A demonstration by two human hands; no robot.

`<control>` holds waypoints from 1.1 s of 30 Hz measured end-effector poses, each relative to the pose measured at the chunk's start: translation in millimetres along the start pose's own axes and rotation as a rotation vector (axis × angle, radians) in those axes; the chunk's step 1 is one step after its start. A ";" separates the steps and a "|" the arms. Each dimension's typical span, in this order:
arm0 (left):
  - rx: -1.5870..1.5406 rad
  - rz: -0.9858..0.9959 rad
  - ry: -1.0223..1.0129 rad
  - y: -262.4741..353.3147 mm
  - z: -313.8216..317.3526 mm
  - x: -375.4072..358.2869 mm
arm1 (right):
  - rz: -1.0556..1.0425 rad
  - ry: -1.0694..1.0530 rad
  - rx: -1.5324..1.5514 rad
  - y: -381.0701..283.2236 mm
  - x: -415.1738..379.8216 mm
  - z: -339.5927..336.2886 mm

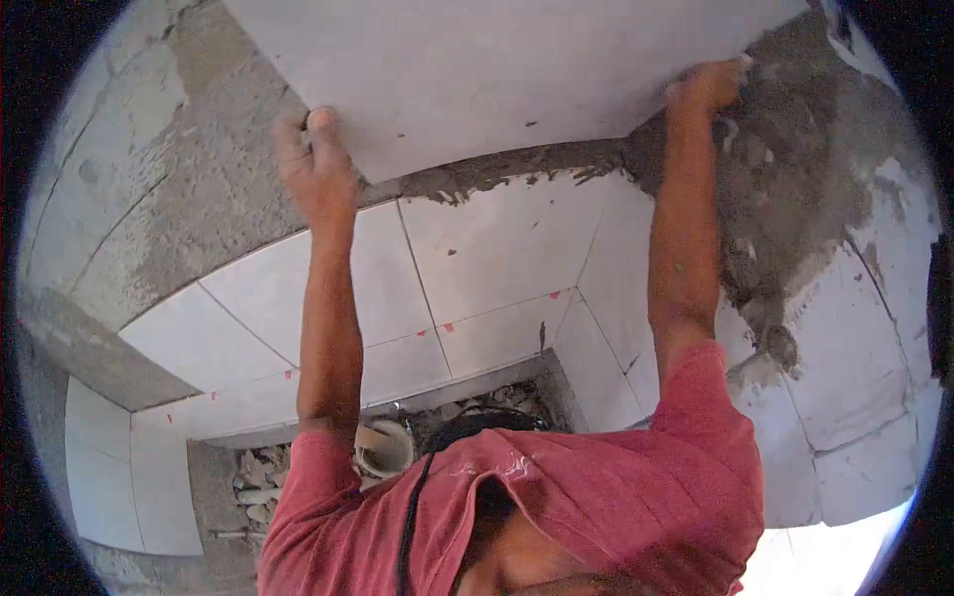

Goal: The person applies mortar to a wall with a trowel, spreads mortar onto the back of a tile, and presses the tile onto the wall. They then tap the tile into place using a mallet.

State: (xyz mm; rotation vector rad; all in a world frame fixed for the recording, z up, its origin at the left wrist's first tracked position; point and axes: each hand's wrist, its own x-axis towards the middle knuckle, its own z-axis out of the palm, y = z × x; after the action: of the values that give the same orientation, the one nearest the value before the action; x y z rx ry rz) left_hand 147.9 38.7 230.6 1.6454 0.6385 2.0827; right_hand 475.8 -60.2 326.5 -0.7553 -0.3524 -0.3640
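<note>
A large pale wall tile (517, 74) fills the top of the view, its lower edge just above the tiled row. My left hand (318, 169) grips its left edge, thumb on the face and the other fingers behind. At the tile's right edge, against rough mortar, my right hand (708, 89) is raised with fingers curled; its fingertips are partly blurred. Small dark specks dot the tile's face. Beneath it, wet grey mortar (497, 171) shows along the top of a fixed white tile (502, 243).
Bare cement wall (214, 189) lies to the left, and smeared mortar (795, 169) covers the right wall. Small red spacers (449, 328) mark the lower tile joints. A bucket (386, 447) stands on the floor near rubble (260, 482).
</note>
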 end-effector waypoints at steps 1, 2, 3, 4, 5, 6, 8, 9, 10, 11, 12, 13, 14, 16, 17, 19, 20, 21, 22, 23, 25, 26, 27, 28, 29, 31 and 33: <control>0.021 0.057 0.011 -8.0 1.1 0.8 | 0.042 0.053 0.156 1.1 -2.6 1.3; 0.042 0.116 0.026 -14.3 3.1 1.7 | 0.041 0.084 -0.071 10.3 5.9 3.5; 0.038 0.112 0.017 -17.1 5.5 0.9 | 0.042 0.101 -0.187 12.2 5.1 3.7; -0.013 0.044 0.018 -19.3 7.6 0.3 | 0.045 0.118 -0.304 13.4 3.9 3.7; -0.060 -0.025 0.017 -21.9 8.5 0.1 | 0.060 0.094 -0.111 16.1 -0.9 4.2; -0.060 -0.026 0.011 -26.9 9.0 1.6 | 0.067 0.084 -0.014 11.9 -10.8 6.5; 0.008 0.025 -0.014 -37.1 10.2 5.7 | 0.077 0.099 0.009 -3.3 -35.5 12.6; 0.011 0.023 -0.021 -38.9 10.8 6.1 | 0.082 0.123 -0.068 -16.1 -51.7 15.9; 0.047 0.020 -0.018 -40.4 12.1 6.7 | 0.085 0.146 -0.144 -28.6 -65.8 19.1; 0.079 0.017 -0.013 -41.2 14.7 7.1 | 0.086 0.170 -0.218 -38.2 -74.6 21.6; 0.078 0.017 -0.019 -40.0 16.1 6.1 | 0.085 0.184 -0.255 -37.7 -73.7 21.6; 0.066 -0.014 -0.031 -37.0 17.4 4.7 | 0.085 0.198 -0.293 -37.1 -72.8 21.6; 0.056 -0.045 -0.042 -35.3 18.4 4.1 | 0.060 0.163 -0.245 -27.5 -64.7 19.6; -0.022 -0.047 -0.066 -37.9 18.6 5.4 | 0.013 0.089 -0.155 -0.1 -43.4 12.8; -0.101 -0.049 -0.087 -39.4 18.3 5.7 | -0.010 0.050 -0.110 13.4 -32.2 8.7; -0.096 -0.079 -0.082 -38.8 19.4 5.8 | -0.033 0.008 -0.068 31.8 -8.8 -2.1; -0.091 -0.105 -0.075 -38.4 19.5 6.5 | 0.009 -0.064 -0.007 39.0 5.3 -9.2; -0.089 -0.108 -0.073 -39.1 19.3 7.2 | 0.030 -0.102 0.024 40.0 6.5 -8.5; -0.071 -0.103 -0.069 -39.8 20.1 8.3 | 0.053 -0.139 0.053 41.2 7.7 -7.9; -0.054 -0.098 -0.066 -39.9 20.7 8.8 | 0.013 -0.076 0.041 44.2 6.6 -3.1; -0.030 -0.099 -0.065 -33.3 21.5 8.7 | -0.064 0.049 0.016 43.7 -3.9 10.0; -0.008 -0.097 -0.066 -31.8 21.7 8.7 | -0.102 0.111 0.004 43.7 -8.3 15.4; -0.003 -0.099 -0.064 -35.0 22.5 9.0 | -0.118 0.139 -0.001 45.1 -10.9 18.5; -0.008 -0.068 -0.058 -40.3 24.1 11.2 | -0.133 0.166 -0.007 46.4 -13.6 21.5; -0.010 -0.037 -0.050 -44.7 24.1 13.3 | -0.287 0.192 -0.080 48.6 -16.9 23.9; 0.009 -0.081 -0.065 -39.5 23.3 14.0 | -0.423 0.200 -0.155 57.9 -15.3 22.3; 0.032 -0.131 -0.075 -38.1 23.3 14.8 | -0.327 0.034 -0.070 73.5 14.6 8.8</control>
State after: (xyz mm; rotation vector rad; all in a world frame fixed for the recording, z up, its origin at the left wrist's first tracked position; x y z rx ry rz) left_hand 168.7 80.5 224.7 1.6450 0.7371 1.9189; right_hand 519.4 -7.3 295.1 -0.7597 -0.4336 -0.6997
